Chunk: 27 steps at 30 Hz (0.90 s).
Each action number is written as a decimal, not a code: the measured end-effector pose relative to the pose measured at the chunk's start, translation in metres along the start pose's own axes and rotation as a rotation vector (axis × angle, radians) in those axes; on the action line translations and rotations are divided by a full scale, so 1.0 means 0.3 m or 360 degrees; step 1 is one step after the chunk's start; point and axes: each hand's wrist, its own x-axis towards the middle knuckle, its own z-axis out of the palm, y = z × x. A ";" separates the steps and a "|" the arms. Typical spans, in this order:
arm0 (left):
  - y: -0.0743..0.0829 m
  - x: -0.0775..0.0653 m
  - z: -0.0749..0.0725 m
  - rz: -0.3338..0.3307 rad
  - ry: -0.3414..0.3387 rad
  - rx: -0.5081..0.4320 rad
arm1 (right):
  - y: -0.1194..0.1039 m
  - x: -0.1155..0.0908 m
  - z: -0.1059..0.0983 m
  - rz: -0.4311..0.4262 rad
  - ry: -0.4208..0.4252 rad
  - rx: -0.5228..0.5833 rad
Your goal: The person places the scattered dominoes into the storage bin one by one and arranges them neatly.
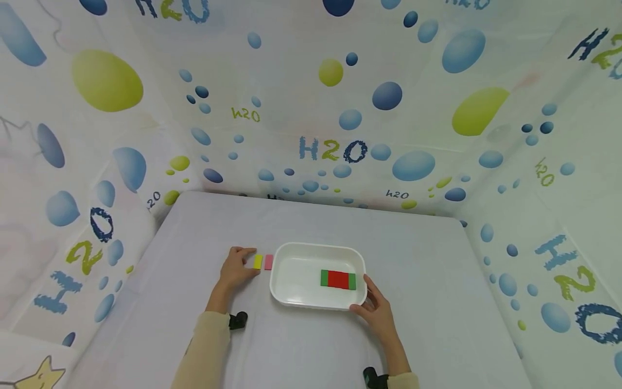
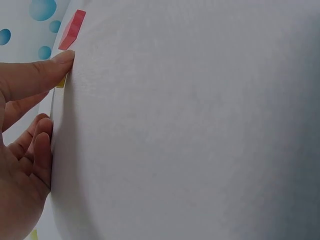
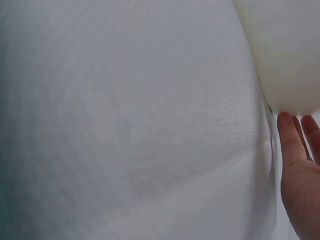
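In the head view, the left hand (image 1: 236,268) pinches a small yellow block (image 1: 258,262) on the table, thumb at its near end and index finger at its far end. Just right of it lies a pink block (image 1: 269,262), close to the tray's left side. The left wrist view shows the thumb covering most of the yellow block, with the pink block (image 2: 73,30) beyond. A shallow white tray (image 1: 296,300) has its near right corner held by the right hand (image 1: 378,308), thumb in front and fingers along the side. Inside it, red (image 1: 338,279) lies between two green blocks (image 1: 324,277).
A white cloth covers the table (image 1: 301,346). Behind and beside it hang pale sheets (image 1: 291,70) printed with blue and green spots and H2O lettering. Each wrist carries a small black camera (image 1: 238,320).
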 end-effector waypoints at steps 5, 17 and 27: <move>0.008 0.013 0.003 0.0065 -0.0012 0.0033 | 0.003 0.002 -0.002 -0.0005 0.0013 -0.0012; 0.021 -0.001 0.008 0.0102 -0.0004 0.0057 | -0.001 0.000 0.001 0.0023 0.0010 0.0014; -0.008 -0.015 0.017 0.0146 0.0058 -0.0121 | 0.001 -0.002 -0.001 0.0011 0.0003 0.0011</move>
